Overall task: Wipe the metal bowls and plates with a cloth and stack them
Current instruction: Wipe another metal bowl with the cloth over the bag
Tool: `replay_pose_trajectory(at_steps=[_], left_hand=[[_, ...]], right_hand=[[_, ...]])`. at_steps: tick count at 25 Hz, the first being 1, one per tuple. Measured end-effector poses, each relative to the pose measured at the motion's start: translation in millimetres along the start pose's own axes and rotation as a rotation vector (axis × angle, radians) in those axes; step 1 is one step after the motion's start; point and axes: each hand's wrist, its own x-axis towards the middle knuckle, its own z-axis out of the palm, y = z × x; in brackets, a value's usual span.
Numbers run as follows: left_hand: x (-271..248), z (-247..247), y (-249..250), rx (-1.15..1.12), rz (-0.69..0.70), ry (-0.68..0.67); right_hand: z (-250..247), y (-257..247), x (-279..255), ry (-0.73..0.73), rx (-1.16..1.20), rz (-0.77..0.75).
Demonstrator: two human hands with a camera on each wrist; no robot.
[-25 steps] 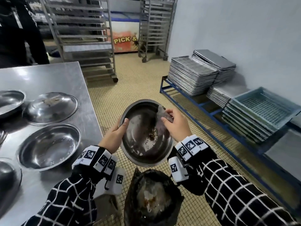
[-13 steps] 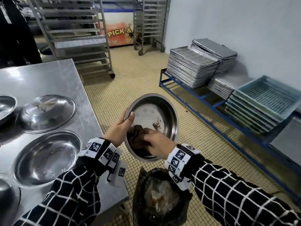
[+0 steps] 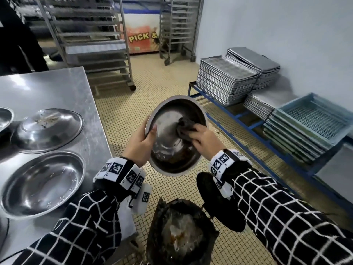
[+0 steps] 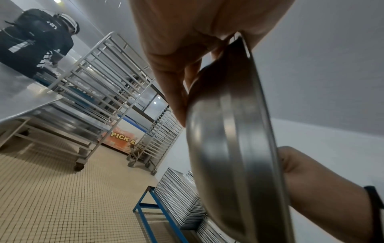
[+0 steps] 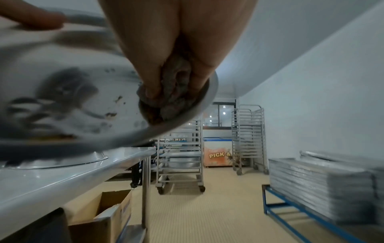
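A round metal bowl (image 3: 168,146) is held tilted in the air beside the table, over a black rubbish bag (image 3: 181,232). My left hand (image 3: 141,144) grips its left rim, thumb inside and fingers behind, as the left wrist view shows on the bowl's outer wall (image 4: 232,148). My right hand (image 3: 204,138) grips a crumpled dark cloth (image 3: 184,127) and presses it against the bowl's upper right inside. The right wrist view shows the cloth (image 5: 172,92) bunched between fingers near the rim, and brown crumbs low in the bowl (image 5: 62,98).
On the steel table (image 3: 57,88) lie an upturned metal plate (image 3: 47,129) and an upright plate (image 3: 42,184), with more at the left edge. Stacked trays (image 3: 225,83) and blue crates (image 3: 313,119) sit on a blue rack at right. Wheeled racks (image 3: 89,41) stand behind. A person (image 4: 39,41) stands at the table's far end.
My right hand has swept the cloth from the bowl's lower left inside up to its upper right. The left hand kept its hold on the rim and the bowl tilted more.
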Motion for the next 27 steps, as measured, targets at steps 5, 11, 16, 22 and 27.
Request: replay_pose_trajectory(at_steps=[5, 11, 16, 22, 27], left_hand=[[-0.7, 21.2, 2.2, 0.213, 0.149, 0.041], [7.0, 44.3, 0.8, 0.533, 0.364, 0.028], [7.6, 43.8, 4.0, 0.461, 0.299, 0.023], [4.1, 36.7, 11.7, 0.204, 0.061, 0.075], [4.0, 36.9, 15.1, 0.049, 0.040, 0.138]], right_hand=[[16.0, 0.2, -18.0, -0.139, 0.217, 0.033], [15.0, 5.5, -22.4, -0.209, 0.286, -0.040], [-5.8, 16.7, -30.6, -0.078, 0.290, 0.117], [-34.2, 8.0, 16.0, 0.275, 0.356, 0.077], [-1.5, 1.2, 0.7, -0.047, 0.407, -0.207]])
